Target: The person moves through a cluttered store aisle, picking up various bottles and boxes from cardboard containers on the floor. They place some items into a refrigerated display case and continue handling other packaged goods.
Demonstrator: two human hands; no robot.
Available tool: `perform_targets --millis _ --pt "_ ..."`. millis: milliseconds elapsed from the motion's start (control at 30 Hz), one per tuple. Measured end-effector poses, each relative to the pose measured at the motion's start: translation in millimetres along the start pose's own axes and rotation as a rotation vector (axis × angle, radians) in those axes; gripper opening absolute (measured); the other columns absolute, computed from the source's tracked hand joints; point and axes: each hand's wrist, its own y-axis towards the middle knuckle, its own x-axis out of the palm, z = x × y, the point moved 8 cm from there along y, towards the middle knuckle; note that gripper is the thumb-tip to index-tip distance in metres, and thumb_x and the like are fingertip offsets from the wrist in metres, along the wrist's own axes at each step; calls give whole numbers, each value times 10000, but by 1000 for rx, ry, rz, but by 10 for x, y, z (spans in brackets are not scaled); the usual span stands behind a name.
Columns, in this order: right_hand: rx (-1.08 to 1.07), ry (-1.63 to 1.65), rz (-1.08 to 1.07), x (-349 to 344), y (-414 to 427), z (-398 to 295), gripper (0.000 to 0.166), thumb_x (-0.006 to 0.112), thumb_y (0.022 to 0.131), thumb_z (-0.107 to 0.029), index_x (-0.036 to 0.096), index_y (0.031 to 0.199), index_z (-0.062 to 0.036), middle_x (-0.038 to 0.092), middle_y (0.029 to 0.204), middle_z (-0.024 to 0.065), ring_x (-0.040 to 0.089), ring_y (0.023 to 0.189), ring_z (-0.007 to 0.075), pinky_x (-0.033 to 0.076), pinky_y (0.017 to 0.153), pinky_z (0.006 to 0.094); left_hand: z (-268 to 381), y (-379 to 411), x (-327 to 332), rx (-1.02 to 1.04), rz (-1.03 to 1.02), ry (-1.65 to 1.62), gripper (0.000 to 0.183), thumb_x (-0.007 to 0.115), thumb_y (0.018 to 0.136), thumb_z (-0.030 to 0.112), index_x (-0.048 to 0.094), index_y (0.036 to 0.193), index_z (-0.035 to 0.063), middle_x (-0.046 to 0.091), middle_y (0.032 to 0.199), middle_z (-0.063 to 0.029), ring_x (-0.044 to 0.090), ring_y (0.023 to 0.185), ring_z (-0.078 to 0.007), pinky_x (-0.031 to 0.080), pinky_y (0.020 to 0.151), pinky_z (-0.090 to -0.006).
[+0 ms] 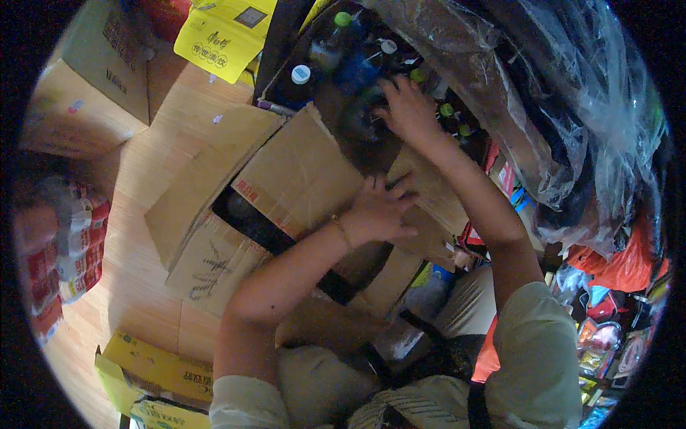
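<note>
A large open cardboard box (225, 268) lies before me with its flaps raised or folded over a dark inside. My left hand (380, 212) hovers over its flaps, fingers spread and nothing in them. Farther off, my right hand (404, 110) reaches over a dark box of bottles. It is beside blurred bottles, and whether it touches one cannot be told. A white bottle cap (301, 74) and several green caps, one a light green cap (343, 20), show in that box.
Crumpled clear plastic sheeting (595, 118) hangs at the right. Red shrink-wrapped packs (80, 246) stand at the left, a tall carton (80, 107) at the upper left. A yellow box (161, 370) lies at the lower left, a yellow carton flap (220, 37) at the top. Small packaged goods fill the lower right.
</note>
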Motion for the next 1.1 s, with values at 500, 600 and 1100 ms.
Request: perform_targets --millis 500,600,1100 --pt "317 682 120 483 939 -532 377 649 683 -234 468 994 -124 579 771 168 554 749 356 434 641 423 16 43 120 -3 -135 -131 793 401 688 656 322 1272 125 233 1333 -162 254 1150 -422 175 952 -499" --pt "336 753 107 549 954 -431 502 659 673 -247 412 1093 -128 584 766 159 567 743 330 442 664 406 30 32 66 9 -115 -88 770 417 687 645 335 1266 144 225 1342 -141 303 1109 -428 223 925 -494" --pt "809 49 -298 397 -1969 3034 300 500 787 -241 505 1020 -51 586 850 94 569 717 229 450 621 347 219 -52 -243 95 -17 80 696 556 637 546 414 1211 179 210 1341 -143 302 1130 -404 170 961 -527"
